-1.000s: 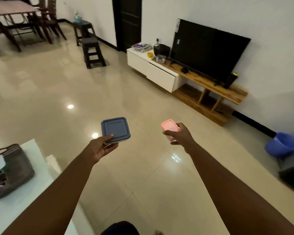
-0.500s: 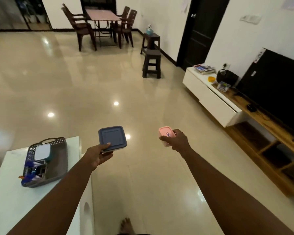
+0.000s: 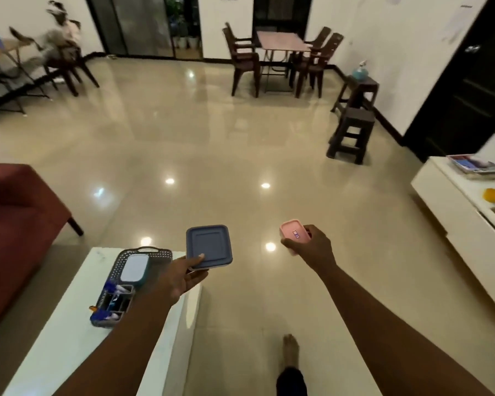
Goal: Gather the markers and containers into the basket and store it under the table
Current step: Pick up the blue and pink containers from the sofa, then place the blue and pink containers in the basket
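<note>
My left hand (image 3: pixel 180 277) holds a square container with a dark blue lid (image 3: pixel 209 245), just right of the white table (image 3: pixel 69 332). My right hand (image 3: pixel 312 248) grips a small pink container (image 3: pixel 293 234) out over the floor. On the table stands a grey perforated basket (image 3: pixel 155 252). Inside it lie a white-lidded teal container (image 3: pixel 135 268) and blue markers (image 3: pixel 109 287) with small boxes. The basket's near right corner is hidden behind my left forearm.
A dark red sofa (image 3: pixel 15 224) stands left of the table. A white low cabinet (image 3: pixel 463 224) with magazines runs along the right wall. Dark stools (image 3: pixel 352 132), a dining table with chairs (image 3: pixel 280 58) and a seated person at far left stand further back. My foot (image 3: pixel 290 352) is on the tiled floor.
The view has swung left, away from the TV wall, bringing the table and basket fully into sight. Both hands keep their containers, the left one now close to the basket.
</note>
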Tool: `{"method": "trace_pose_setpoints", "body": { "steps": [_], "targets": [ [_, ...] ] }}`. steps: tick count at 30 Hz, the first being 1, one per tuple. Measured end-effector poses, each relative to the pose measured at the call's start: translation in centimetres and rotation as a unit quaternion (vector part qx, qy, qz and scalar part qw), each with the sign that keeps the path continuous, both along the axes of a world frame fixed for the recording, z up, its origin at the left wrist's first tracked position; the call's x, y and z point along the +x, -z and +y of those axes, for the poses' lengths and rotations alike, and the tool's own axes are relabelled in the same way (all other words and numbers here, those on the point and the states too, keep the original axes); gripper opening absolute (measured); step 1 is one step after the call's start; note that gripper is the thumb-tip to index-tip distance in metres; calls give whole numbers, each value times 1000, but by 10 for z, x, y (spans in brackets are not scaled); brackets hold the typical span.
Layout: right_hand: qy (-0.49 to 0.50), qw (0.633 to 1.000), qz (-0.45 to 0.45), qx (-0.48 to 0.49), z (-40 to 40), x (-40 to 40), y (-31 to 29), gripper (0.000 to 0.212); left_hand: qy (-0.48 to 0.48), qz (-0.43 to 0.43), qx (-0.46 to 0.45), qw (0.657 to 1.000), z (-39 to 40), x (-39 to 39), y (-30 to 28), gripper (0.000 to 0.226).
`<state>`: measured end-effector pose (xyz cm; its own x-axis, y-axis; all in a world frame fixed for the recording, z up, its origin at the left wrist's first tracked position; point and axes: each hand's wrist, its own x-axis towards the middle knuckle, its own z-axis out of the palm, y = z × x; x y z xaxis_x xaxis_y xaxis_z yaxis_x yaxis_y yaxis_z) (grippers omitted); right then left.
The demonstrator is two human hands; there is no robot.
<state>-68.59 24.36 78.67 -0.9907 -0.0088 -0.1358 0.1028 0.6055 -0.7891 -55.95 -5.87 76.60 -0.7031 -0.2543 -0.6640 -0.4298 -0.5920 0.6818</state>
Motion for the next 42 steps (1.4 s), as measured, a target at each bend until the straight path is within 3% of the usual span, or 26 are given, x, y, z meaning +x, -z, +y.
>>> {"method": "trace_pose_setpoints", "body": {
  "steps": [4, 10, 16, 19, 23, 29, 38, 42],
  "targets": [
    [-89, 996, 3, 19, -60, -75, 5, 58, -75, -21, 0, 997, -36, -19, 12, 28],
    [-243, 969, 14, 36, -161, -166, 1, 78, -218, -62, -11, 974, -74, -25, 15, 38],
    [-382, 923, 20, 35, -272, -196, 12, 74, -389, -83, 6, 917, -96, -5, 31, 34],
    [-443, 895, 8, 49, -330, -190, 29, 75, -440, -113, 8, 891, -110, 14, 53, 45],
    [-501, 862, 10, 71, -398, -180, 60, 71, -481, -203, -7, 853, -122, 24, 88, 43],
    [-561, 818, 9, 125, -467, -158, 135, 64, -502, -262, 70, 821, -143, 14, 177, 40],
    [-622, 763, -17, 173, -521, -151, 263, 60, -502, -327, 56, 799, -173, -9, 293, 52],
    [-649, 736, -30, 189, -534, -150, 307, 63, -499, -345, 51, 794, -178, -22, 324, 35]
  ]
}}
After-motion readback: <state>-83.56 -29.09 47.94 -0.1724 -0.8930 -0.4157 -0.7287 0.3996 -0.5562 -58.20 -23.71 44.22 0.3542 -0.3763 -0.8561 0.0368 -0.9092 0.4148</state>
